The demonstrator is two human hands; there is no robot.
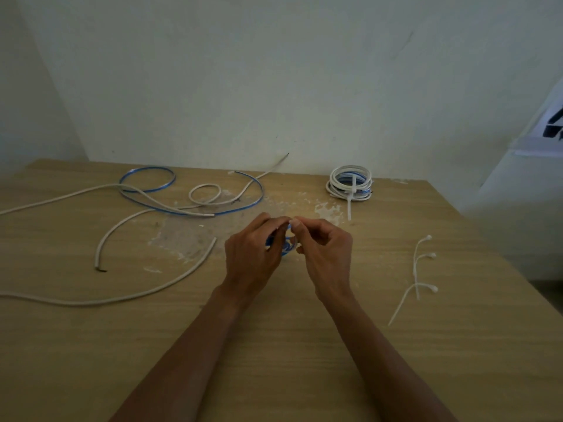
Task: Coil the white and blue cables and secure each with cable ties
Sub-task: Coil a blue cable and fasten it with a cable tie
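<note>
My left hand and my right hand meet over the middle of the wooden table, both pinched on a small blue cable coil that shows only between the fingers. What the fingertips hold at the top of the coil is hidden. A loose blue cable and long white cables sprawl across the left half of the table. At the back right lies a tied bundle of white and blue coils with a cable tie tail pointing toward me.
Three loose white cable ties lie to the right of my right hand. White flecks and scuffs mark the tabletop behind my hands. A pale wall rises right behind the table's far edge.
</note>
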